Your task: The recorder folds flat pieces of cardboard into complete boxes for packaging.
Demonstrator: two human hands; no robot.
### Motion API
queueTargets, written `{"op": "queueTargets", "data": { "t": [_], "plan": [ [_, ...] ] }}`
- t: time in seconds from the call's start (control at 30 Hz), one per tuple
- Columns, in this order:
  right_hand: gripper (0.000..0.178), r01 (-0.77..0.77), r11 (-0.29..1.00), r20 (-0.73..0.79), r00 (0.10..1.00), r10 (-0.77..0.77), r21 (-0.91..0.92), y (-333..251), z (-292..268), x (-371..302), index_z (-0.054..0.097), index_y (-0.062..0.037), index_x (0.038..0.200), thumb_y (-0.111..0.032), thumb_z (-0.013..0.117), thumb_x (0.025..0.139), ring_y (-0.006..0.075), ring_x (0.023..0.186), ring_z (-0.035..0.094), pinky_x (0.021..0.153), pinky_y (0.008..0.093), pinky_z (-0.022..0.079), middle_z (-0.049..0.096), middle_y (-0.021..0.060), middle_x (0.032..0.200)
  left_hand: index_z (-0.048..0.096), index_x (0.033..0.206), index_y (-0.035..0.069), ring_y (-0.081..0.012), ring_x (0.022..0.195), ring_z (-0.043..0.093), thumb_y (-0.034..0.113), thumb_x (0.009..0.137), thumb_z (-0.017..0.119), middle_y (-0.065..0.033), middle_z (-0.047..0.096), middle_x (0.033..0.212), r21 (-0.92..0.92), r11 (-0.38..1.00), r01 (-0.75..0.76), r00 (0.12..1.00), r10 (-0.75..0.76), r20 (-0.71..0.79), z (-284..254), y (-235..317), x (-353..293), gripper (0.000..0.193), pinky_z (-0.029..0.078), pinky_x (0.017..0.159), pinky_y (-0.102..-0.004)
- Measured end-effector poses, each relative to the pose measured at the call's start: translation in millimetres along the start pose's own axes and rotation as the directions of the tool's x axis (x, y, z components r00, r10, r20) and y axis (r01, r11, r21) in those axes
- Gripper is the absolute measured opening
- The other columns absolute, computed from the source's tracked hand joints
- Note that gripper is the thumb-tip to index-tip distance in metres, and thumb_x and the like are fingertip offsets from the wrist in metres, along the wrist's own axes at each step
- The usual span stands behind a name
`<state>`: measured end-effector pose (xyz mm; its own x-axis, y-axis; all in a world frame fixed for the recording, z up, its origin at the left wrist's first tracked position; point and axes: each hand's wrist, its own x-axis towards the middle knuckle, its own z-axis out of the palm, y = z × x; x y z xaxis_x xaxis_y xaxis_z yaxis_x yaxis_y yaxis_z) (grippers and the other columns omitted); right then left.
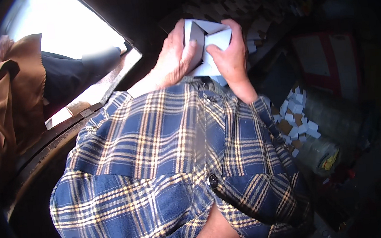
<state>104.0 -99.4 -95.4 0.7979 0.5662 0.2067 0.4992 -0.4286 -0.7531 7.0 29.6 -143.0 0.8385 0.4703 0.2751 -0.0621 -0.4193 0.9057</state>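
Both of my hands grip one small white cardboard box with its flaps open, held up in front of my chest. My left hand wraps its left side, fingers curled over a flap. On the box's right side sits my right hand, thumb pressing into the middle fold. My blue and cream plaid shirt fills the lower middle of the view.
A pile of small white folded boxes lies at my right beside a clear plastic-wrapped roll. More white boxes sit in rows behind my hands. At far left another person in a brown garment stands by a bright opening.
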Motion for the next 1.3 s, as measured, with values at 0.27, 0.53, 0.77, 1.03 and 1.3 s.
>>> {"op": "queueTargets", "data": {
  "t": [0.27, 0.53, 0.77, 1.03, 1.3],
  "plan": [
    [0.062, 0.069, 0.958, 0.05, 0.997, -0.057, -0.277, -17, 23, -2, 0.046, -0.0108, 0.127, -0.009, 0.069, 0.069, 0.0426, 0.09, 0.058, 0.076, 0.0459, 0.05, 0.053, 0.0171, 0.113, 0.038, 0.117, -0.006, -0.0418, 0.081, 0.058, 0.043, 0.093, 0.045, -0.0282, 0.056, 0.098, -0.21, 0.977, -0.04, 0.999, 0.033, -0.037, -10, -7, 1, 0.055, 0.047, 0.073, -0.0482],
    [0.058, 0.108, 0.931, 0.081, 0.993, -0.085, -0.348, -62, 1, 19, 0.045, -0.0088, 0.131, -0.006, 0.059, 0.075, 0.0402, 0.088, 0.059, 0.078, 0.0454, 0.05, 0.052, 0.0183, 0.113, 0.029, 0.133, -0.009, -0.0426, 0.098, 0.057, 0.044, 0.098, 0.038, -0.0322, 0.053, 0.114, -0.143, 0.982, -0.122, 0.992, 0.115, -0.056, -32, 20, 31, 0.064, 0.045, 0.086, -0.0455],
    [0.056, 0.363, 0.931, -0.127, 0.923, -0.363, -0.023, -55, -14, 27, 0.049, -0.0075, 0.127, 0.003, 0.049, 0.071, 0.0351, 0.09, 0.056, 0.083, 0.0402, 0.048, 0.054, 0.0177, 0.11, 0.012, 0.146, -0.004, -0.0381, 0.123, 0.044, 0.049, 0.099, 0.033, -0.0304, 0.035, 0.139, -0.243, 0.97, -0.01, 0.976, 0.062, 0.207, -51, 48, 49, 0.074, 0.034, 0.104, -0.0395],
    [0.059, 0.19, 0.968, -0.18, 0.959, -0.219, -0.164, -75, -26, 32, 0.051, -0.0141, 0.127, 0.002, 0.057, 0.071, 0.0296, 0.093, 0.056, 0.087, 0.0363, 0.047, 0.053, 0.0125, 0.106, 0.014, 0.145, -0.003, -0.0436, 0.123, 0.044, 0.053, 0.098, 0.034, -0.0328, 0.037, 0.137, -0.171, 0.982, -0.084, 0.974, 0.117, 0.192, -45, 63, 65, 0.075, 0.038, 0.102, -0.0454],
    [0.064, 0.329, 0.933, -0.131, 0.928, -0.348, -0.144, -64, -37, 28, 0.045, -0.0164, 0.135, -0.012, 0.066, 0.074, 0.0297, 0.102, 0.051, 0.091, 0.0383, 0.046, 0.042, 0.0133, 0.12, 0.016, 0.146, 0.002, -0.0455, 0.125, 0.042, 0.059, 0.095, 0.033, -0.031, 0.033, 0.141, -0.289, 0.955, 0.065, 0.959, 0.021, 0.284, -53, 66, 64, 0.078, 0.036, 0.103, -0.0511]
  ]
}}
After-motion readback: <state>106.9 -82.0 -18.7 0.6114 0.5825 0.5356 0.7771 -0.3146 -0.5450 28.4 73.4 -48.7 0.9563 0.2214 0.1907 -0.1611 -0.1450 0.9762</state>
